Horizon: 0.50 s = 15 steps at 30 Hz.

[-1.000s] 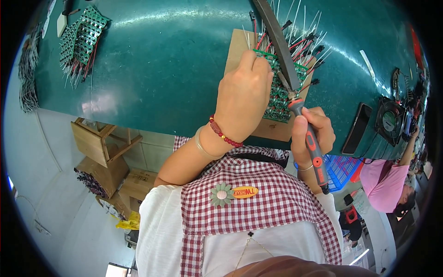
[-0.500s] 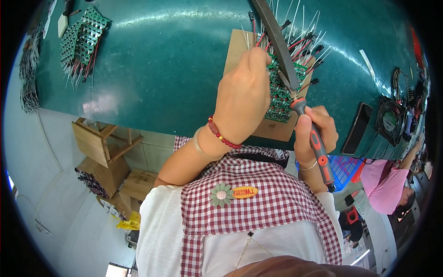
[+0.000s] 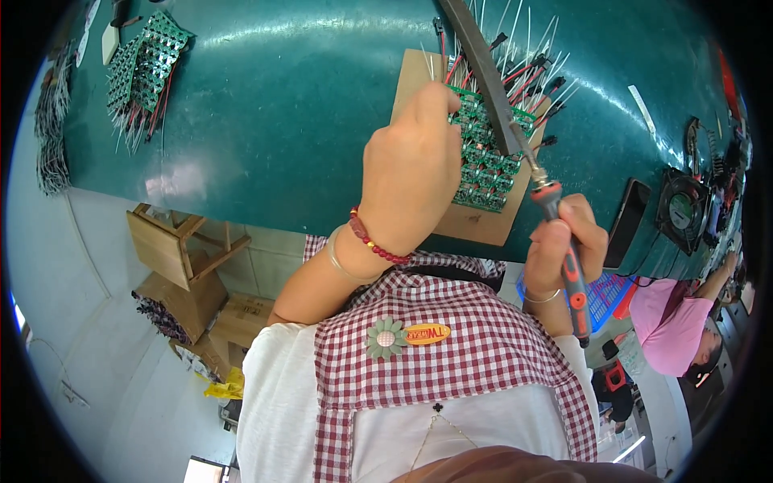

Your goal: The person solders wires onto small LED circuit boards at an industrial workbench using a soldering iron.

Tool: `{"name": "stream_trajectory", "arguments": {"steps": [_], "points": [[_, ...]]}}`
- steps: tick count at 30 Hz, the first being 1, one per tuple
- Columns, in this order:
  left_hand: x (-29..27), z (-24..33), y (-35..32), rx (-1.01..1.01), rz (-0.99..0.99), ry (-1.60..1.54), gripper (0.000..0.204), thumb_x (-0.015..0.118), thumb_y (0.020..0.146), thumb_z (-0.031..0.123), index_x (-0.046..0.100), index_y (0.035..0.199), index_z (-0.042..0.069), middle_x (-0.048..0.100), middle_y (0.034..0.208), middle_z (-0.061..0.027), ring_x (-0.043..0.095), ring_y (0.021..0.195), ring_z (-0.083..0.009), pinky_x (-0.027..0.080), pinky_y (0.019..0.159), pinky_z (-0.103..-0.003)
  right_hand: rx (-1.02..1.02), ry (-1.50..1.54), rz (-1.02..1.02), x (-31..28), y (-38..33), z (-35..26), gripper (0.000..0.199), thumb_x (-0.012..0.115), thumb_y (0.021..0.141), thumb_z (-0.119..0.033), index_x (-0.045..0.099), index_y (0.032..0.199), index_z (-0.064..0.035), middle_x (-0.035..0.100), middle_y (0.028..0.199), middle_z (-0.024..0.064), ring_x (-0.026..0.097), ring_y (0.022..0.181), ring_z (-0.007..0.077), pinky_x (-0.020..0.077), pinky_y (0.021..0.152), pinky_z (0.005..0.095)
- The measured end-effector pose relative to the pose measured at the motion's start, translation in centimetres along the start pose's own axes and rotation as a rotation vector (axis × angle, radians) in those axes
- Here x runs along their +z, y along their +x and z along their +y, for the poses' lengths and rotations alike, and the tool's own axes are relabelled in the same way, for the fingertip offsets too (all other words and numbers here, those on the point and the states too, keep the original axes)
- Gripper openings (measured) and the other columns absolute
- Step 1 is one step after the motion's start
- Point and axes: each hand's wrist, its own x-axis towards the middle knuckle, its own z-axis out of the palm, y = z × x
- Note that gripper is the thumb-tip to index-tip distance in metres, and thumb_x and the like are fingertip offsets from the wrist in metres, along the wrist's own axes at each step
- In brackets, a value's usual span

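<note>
A soldering iron [image 3: 573,278] with a grey and orange handle is held in my right hand [image 3: 568,241], fingers wrapped round it. Its metal tip points up and left, beside the lower end of a dark flat bar [image 3: 485,72] that crosses above the green circuit boards [image 3: 487,173]. These boards lie in a block on a brown backing board [image 3: 475,227], with white, red and black wires fanning out at the far side. My left hand [image 3: 412,165] is closed at the boards' left edge, fingertips pinched together; what they hold is hidden.
More circuit boards with wires [image 3: 149,68] lie at the far left of the green table [image 3: 274,121]. On the right are a phone [image 3: 628,213], a black fan [image 3: 679,208] and a white strip [image 3: 642,109]. Beyond them a person in pink [image 3: 668,322] sits. A wooden stool [image 3: 165,245] stands below left.
My right hand has drawn the soldering iron down and right, off the boards. My left hand has shifted slightly left, showing more of the boards.
</note>
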Motion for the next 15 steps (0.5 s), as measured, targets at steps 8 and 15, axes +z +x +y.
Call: {"name": "stream_trajectory", "arguments": {"steps": [8, 15], "points": [[-1.4, 0.6, -1.1, -0.06, -0.056, -0.189, 0.025, 0.066, 0.082, -0.005, 0.052, 0.102, -0.001, 0.06, 0.075, -0.0045, 0.056, 0.057, -0.0093, 0.045, 0.054, -0.023, -0.005, 0.027, 0.045, 0.1, 1.2, -0.1, 0.03, 0.068, 0.089, -0.013, 0.054, 0.113, -0.0048, 0.063, 0.077, 0.0117, 0.06, 0.073, 0.0225, 0.0473, 0.065, 0.0316], [-2.4, 2.0, -4.7, -0.44, -0.429, -0.976, 0.034, 0.06, 0.091, -0.003, 0.042, 0.119, 0.001, 0.054, 0.092, -0.0046, 0.054, 0.083, -0.0074, 0.047, 0.075, -0.022, -0.07, 0.111, -0.276, 1.6, 0.9, 0.2, 0.044, 0.076, 0.08, -0.008, 0.054, 0.118, -0.0113, 0.068, 0.106, 0.0153, 0.062, 0.097, 0.0312, 0.0477, 0.087, 0.0429]]}}
